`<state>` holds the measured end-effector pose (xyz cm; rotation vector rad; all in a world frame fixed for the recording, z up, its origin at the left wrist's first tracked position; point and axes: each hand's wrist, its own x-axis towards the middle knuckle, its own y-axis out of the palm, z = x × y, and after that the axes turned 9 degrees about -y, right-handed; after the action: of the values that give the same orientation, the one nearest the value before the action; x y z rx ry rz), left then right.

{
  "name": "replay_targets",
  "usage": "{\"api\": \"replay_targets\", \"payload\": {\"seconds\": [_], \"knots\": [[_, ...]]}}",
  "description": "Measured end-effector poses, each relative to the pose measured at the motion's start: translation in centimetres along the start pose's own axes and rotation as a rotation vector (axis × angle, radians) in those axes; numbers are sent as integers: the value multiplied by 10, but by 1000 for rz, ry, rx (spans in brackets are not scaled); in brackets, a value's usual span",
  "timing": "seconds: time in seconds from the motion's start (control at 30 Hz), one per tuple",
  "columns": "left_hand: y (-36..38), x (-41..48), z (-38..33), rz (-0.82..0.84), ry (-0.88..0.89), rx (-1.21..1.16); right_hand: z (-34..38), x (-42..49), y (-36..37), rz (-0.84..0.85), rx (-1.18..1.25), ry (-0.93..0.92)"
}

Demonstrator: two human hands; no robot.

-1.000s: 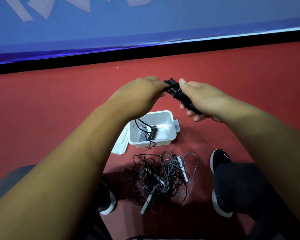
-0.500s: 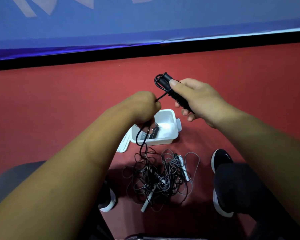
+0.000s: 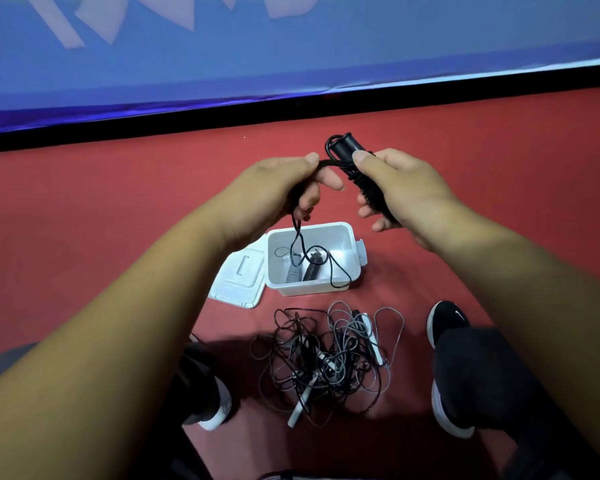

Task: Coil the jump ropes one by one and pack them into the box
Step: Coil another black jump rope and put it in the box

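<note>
My right hand grips the black handles of a jump rope, with cord wound round them. My left hand pinches the loose black cord beside the handles. That cord hangs down from my left hand into the white box on the red floor. Inside the box lie a grey coiled rope and a black coiled rope. A tangled pile of black and grey jump ropes with white handles lies on the floor in front of the box.
The box's white lid lies flat to the left of the box. My shoes stand either side of the pile, one at the left, one at the right. A blue banner runs along the far edge of the red floor.
My left hand rose from just above the box to the level of the handles, carrying the cord up. My right hand kept its hold on the handles.
</note>
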<state>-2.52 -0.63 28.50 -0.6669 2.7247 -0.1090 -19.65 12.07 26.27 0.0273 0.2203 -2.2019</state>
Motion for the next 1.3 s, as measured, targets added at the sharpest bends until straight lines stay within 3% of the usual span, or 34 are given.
{"api": "replay_targets", "payload": {"seconds": [0.2,0.33,0.4,0.57,0.7,0.8,0.9,1.03,1.3], "knots": [[-11,-7,10,-110,-35,649,13,-8,5,78,177,74],[-10,-8,5,-225,-63,792,13,-16,14,207,311,147],[-10,-12,4,-212,-45,696,14,-16,14,229,351,162],[-13,-18,9,-118,7,192,20,-10,12,226,412,181],[-18,-19,7,-166,-37,34,15,-7,15,194,194,36],[-17,-25,2,-167,-132,49,11,-10,22,257,85,-64],[-16,-21,6,-202,-84,-24,9,-13,27,317,74,-90],[-22,-14,8,-197,-13,-23,8,-13,25,325,76,-72],[-30,-11,7,-126,-42,108,2,-20,23,344,78,2]]}}
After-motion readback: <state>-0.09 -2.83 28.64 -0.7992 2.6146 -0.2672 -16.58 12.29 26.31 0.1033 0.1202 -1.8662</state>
